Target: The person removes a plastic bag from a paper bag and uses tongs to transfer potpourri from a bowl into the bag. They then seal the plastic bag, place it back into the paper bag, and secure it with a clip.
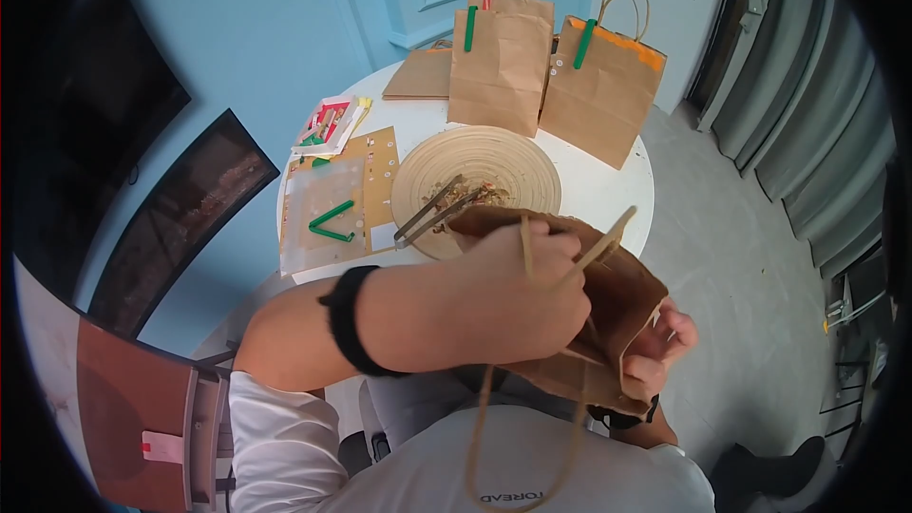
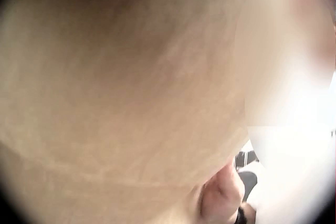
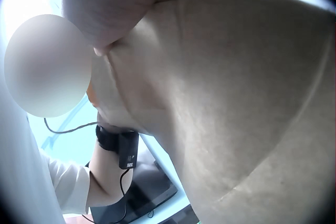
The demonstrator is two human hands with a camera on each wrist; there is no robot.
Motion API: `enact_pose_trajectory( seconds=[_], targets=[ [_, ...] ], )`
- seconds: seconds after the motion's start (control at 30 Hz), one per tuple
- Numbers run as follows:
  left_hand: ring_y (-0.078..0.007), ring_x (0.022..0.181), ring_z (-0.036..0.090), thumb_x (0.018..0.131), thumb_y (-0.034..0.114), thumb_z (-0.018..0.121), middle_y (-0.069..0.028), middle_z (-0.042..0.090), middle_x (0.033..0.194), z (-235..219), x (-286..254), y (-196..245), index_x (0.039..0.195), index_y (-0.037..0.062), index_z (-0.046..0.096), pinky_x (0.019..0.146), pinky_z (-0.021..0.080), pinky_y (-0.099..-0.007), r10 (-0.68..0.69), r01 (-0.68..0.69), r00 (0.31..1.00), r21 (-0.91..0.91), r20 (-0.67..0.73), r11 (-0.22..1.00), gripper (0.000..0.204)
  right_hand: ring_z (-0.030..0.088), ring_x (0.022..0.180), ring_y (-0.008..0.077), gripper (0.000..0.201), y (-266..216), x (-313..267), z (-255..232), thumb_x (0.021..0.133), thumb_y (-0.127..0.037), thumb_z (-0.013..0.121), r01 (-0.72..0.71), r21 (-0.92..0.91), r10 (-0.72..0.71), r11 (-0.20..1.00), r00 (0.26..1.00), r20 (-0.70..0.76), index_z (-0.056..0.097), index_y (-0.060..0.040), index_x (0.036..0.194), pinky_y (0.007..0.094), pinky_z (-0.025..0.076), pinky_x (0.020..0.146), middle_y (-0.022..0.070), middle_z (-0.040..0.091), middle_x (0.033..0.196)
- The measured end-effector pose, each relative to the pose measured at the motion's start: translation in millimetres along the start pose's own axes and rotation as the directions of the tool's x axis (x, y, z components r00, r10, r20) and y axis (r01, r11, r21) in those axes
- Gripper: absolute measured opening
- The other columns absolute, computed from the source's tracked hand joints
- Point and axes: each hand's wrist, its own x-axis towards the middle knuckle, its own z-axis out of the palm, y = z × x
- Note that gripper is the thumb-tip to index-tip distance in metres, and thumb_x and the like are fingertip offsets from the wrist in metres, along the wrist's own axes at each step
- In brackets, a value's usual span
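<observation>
Blue wall [image 1: 266,28] and white counter [image 1: 603,195] back my remote view: an open paper bag [image 1: 622,294], lower centre, slants its mouth from upper left to lower right, right hand [image 1: 657,350] pinching the right rim, left hand [image 1: 508,304] nearer mid-mouth, its hold hidden from me.

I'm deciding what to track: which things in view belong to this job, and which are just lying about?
Likely the job:
open paper bag, gripped by the right hand, left hand at its mouth
round dish
tongs
green clip
two standing bags

Likely just about:
pink item at lower left
grey curtain
dark panel
</observation>
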Motion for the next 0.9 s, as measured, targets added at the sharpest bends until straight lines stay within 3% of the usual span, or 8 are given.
enact_pose_trajectory(
  seconds=[0.17, 0.27, 0.3, 0.37, 0.47, 0.57, 0.67, 0.9],
  targets=[
    [-0.0268, 0.087, 0.070, 0.078, 0.003, 0.072, -0.0074, 0.072, 0.096, -39, -14, -10, 0.094, 0.0024, 0.075, 0.071, 0.058, -0.0374, -0.141, 0.034, 0.912, -0.272, -0.385, 0.962, 0.016, 0.044, 0.143, 0.0443, 0.025, 1, 10, -1, 0.089, -0.011, 0.081, -0.024, -0.051, 0.022, 0.998, 0.999, -0.029, 0.056, -0.0137, 0.085, 0.0580, 0.041, 0.117, 0.0144, 0.030, 0.155],
    [-0.0211, 0.087, 0.070, 0.083, -0.006, 0.068, -0.0097, 0.072, 0.106, -50, -27, -22, 0.106, -0.0006, 0.073, 0.072, 0.057, -0.0323, -0.166, -0.018, 0.703, -0.251, -0.692, 0.968, 0.024, 0.040, 0.146, 0.0440, 0.024, -3, 15, -3, 0.093, -0.017, 0.078, -0.066, -0.073, 0.063, 0.995, 0.997, -0.047, 0.055, -0.0122, 0.090, 0.0559, 0.037, 0.116, 0.0175, 0.030, 0.159],
    [-0.0182, 0.090, 0.069, 0.088, -0.007, 0.065, -0.0109, 0.072, 0.109, -58, -33, -15, 0.111, -0.0025, 0.072, 0.075, 0.056, -0.0297, -0.318, 0.024, 0.625, -0.389, -0.713, 0.921, 0.024, 0.037, 0.147, 0.0427, 0.022, -6, 19, -1, 0.095, -0.020, 0.077, -0.086, -0.065, 0.081, 0.994, 0.995, -0.063, 0.057, -0.0116, 0.093, 0.0549, 0.035, 0.116, 0.0187, 0.031, 0.160],
    [-0.0144, 0.096, 0.068, 0.096, -0.007, 0.059, -0.0121, 0.072, 0.113, -71, -44, -7, 0.117, -0.0058, 0.069, 0.082, 0.055, -0.0257, -0.538, 0.023, 0.387, -0.575, -0.749, 0.818, 0.023, 0.033, 0.148, 0.0402, 0.023, -13, 23, -3, 0.097, -0.026, 0.075, -0.154, -0.143, 0.142, 0.978, 0.985, -0.096, 0.058, -0.0102, 0.099, 0.0531, 0.033, 0.116, 0.0204, 0.033, 0.162],
    [-0.0147, 0.101, 0.068, 0.102, -0.003, 0.053, -0.0119, 0.072, 0.115, -74, -70, -21, 0.119, -0.0078, 0.067, 0.090, 0.054, -0.0252, -0.592, -0.208, -0.027, -0.575, -0.805, 0.791, 0.023, 0.041, 0.144, 0.0341, 0.043, -10, 27, -12, 0.099, -0.037, 0.074, -0.159, -0.270, 0.133, 0.949, 0.985, -0.113, 0.060, -0.0029, 0.122, 0.0483, 0.039, 0.115, 0.0193, 0.038, 0.161],
    [-0.0120, 0.094, 0.067, 0.100, -0.003, 0.053, -0.0097, 0.074, 0.108, -77, -117, -27, 0.116, -0.0071, 0.071, 0.089, 0.052, -0.0227, -0.602, -0.111, -0.371, -0.610, -0.707, 0.785, 0.025, 0.047, 0.142, 0.0288, 0.068, -20, 45, -10, 0.101, -0.039, 0.071, -0.277, 0.011, 0.273, 0.961, 0.938, -0.212, 0.047, 0.0046, 0.148, 0.0427, 0.041, 0.116, 0.0178, 0.049, 0.154],
    [-0.0125, 0.093, 0.068, 0.099, -0.003, 0.051, -0.0096, 0.074, 0.106, -61, -187, -30, 0.112, -0.0069, 0.071, 0.087, 0.053, -0.0245, -0.640, -0.042, -0.381, -0.679, -0.667, 0.733, 0.024, 0.052, 0.139, 0.0279, 0.062, -11, 62, -22, 0.104, -0.034, 0.068, -0.252, 0.018, 0.241, 0.968, 0.898, -0.368, 0.047, 0.0057, 0.148, 0.0424, 0.042, 0.116, 0.0169, 0.052, 0.153],
    [-0.0146, 0.098, 0.060, 0.093, -0.008, 0.049, -0.0087, 0.066, 0.105, 16, -247, -2, 0.100, -0.0070, 0.067, 0.090, 0.045, -0.0250, -0.670, 0.152, -0.343, -0.743, -0.658, 0.652, 0.019, 0.064, 0.120, 0.0160, 0.034, 24, 203, 31, 0.108, -0.011, 0.062, -0.075, 0.052, 0.086, 0.996, 0.962, -0.261, 0.054, 0.0016, 0.139, 0.0309, 0.050, 0.103, 0.0103, 0.067, 0.133]
  ],
)
